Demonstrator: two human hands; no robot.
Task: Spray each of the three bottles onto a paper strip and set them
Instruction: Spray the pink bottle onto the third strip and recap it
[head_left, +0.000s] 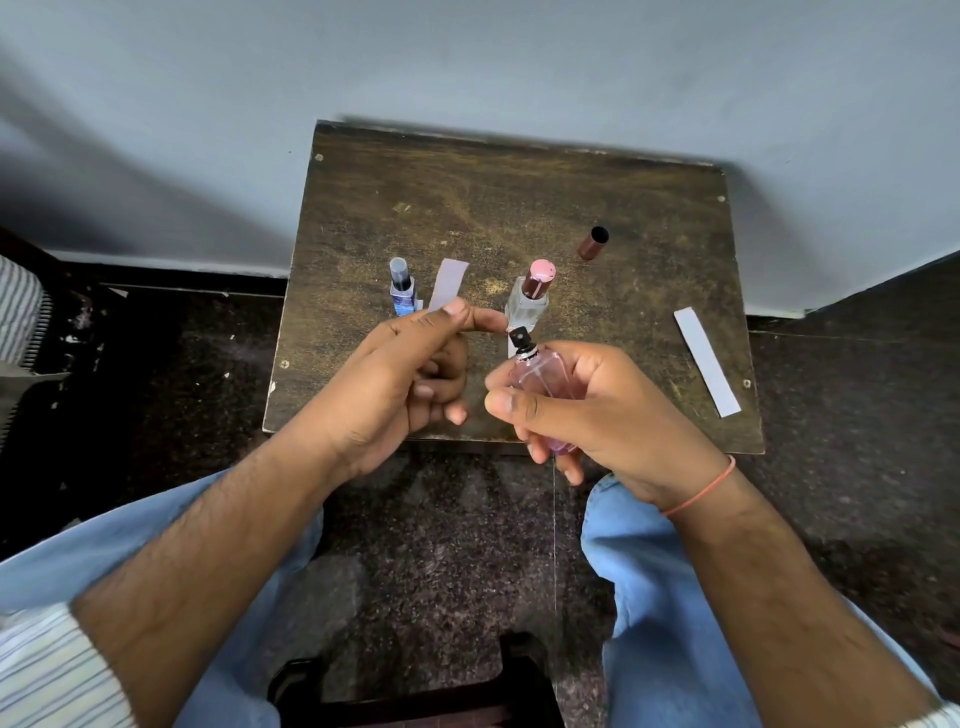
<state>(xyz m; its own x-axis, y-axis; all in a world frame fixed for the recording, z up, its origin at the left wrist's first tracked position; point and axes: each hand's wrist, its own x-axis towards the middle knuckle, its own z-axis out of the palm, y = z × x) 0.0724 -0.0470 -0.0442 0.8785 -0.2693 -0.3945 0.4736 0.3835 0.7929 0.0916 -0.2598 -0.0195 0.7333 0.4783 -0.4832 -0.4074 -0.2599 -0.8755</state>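
We see the right hand (597, 410) curled round a pink bottle (543, 379), uncapped, its black nozzle (521, 339) tilted toward the left hand (410, 374). That hand pinches a paper strip (448, 285) between thumb and forefinger, holding it upright above the worktop (519, 208). On the worktop stand a blue bottle (401, 291) and a clear bottle with a pink cap (531, 299). A brown cap (593, 243) and a second strip (706, 361) lie to the right.
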